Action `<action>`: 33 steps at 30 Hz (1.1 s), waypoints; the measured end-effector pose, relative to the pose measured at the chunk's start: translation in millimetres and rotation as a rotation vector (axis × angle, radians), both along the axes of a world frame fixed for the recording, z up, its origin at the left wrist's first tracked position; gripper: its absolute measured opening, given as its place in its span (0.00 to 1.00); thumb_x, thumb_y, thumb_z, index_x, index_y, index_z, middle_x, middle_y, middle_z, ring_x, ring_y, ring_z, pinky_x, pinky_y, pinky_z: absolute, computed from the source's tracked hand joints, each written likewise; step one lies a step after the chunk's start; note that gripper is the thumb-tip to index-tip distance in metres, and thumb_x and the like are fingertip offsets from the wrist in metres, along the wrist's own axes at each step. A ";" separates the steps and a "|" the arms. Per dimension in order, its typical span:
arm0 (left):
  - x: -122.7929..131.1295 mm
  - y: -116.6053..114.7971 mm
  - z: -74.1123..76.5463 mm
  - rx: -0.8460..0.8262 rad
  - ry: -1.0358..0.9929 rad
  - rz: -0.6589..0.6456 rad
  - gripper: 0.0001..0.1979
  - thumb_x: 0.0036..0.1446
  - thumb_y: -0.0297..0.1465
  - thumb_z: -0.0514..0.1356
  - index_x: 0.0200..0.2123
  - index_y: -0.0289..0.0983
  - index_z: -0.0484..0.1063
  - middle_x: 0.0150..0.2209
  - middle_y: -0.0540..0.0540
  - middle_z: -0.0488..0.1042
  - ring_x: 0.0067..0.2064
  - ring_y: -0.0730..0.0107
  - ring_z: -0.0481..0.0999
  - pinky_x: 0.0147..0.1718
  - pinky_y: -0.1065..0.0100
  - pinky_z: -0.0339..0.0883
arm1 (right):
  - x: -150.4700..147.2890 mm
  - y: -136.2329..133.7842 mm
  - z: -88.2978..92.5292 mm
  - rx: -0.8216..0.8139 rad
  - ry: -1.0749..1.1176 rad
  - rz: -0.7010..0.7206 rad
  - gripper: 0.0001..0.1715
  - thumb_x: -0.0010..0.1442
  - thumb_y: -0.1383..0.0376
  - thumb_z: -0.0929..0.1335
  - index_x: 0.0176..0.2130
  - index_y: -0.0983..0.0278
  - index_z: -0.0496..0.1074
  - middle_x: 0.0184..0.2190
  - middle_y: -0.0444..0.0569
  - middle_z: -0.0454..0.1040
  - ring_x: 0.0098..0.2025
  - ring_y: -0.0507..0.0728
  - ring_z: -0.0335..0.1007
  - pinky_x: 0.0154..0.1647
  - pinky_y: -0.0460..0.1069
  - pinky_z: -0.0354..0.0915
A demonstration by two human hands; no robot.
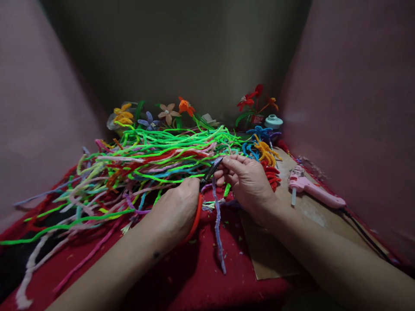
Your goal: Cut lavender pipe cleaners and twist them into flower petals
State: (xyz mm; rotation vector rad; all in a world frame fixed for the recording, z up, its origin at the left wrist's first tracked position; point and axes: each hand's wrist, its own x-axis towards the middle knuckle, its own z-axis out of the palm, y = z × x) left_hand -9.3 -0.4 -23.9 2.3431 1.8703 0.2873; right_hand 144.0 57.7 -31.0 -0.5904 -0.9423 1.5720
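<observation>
My left hand [177, 205] is closed around the orange handles of a pair of scissors [210, 172], whose dark blades point up and to the right. Pinched in the fingers of my right hand [248, 179] is a lavender pipe cleaner [218, 220], its long end hanging down over the red cloth. The blade tips lie right by my right fingertips and the top of the pipe cleaner; whether they touch it I cannot tell. Behind both hands spreads a big heap of pipe cleaners [168, 138] in green, pink, red, blue and other colours.
A pink glue gun [316, 190] lies on a brown board [282, 255] at the right, its black cord trailing to the right. Several pipe-cleaner flowers [167, 113] stand along the back, near a pale blue bottle [274, 122]. Red cloth [162, 276] covers the table, with small scraps on it.
</observation>
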 end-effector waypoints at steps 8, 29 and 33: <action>8.2 -1.9 7.3 -0.033 0.198 0.006 0.11 0.54 0.23 0.47 0.41 0.34 0.62 0.37 0.38 0.72 0.36 0.56 0.77 0.34 0.61 0.67 | -0.4 0.5 -1.7 -0.003 -0.004 -0.011 0.05 0.49 0.69 0.70 0.25 0.69 0.69 0.20 0.45 0.72 0.21 0.50 0.71 0.18 0.43 0.68; -0.5 0.9 -4.2 0.001 -0.026 -0.039 0.12 0.50 0.26 0.53 0.41 0.36 0.64 0.37 0.40 0.72 0.38 0.56 0.75 0.38 0.61 0.66 | 2.1 4.4 -2.0 0.033 -0.025 0.063 0.06 0.49 0.67 0.70 0.25 0.67 0.69 0.19 0.44 0.71 0.18 0.50 0.69 0.17 0.43 0.66; -1.5 1.6 -7.1 -0.030 0.020 -0.035 0.12 0.50 0.27 0.54 0.41 0.35 0.63 0.38 0.39 0.72 0.36 0.58 0.75 0.37 0.61 0.66 | 2.3 6.3 -4.8 0.028 -0.010 0.085 0.06 0.48 0.68 0.70 0.26 0.67 0.68 0.19 0.43 0.70 0.19 0.51 0.69 0.16 0.43 0.65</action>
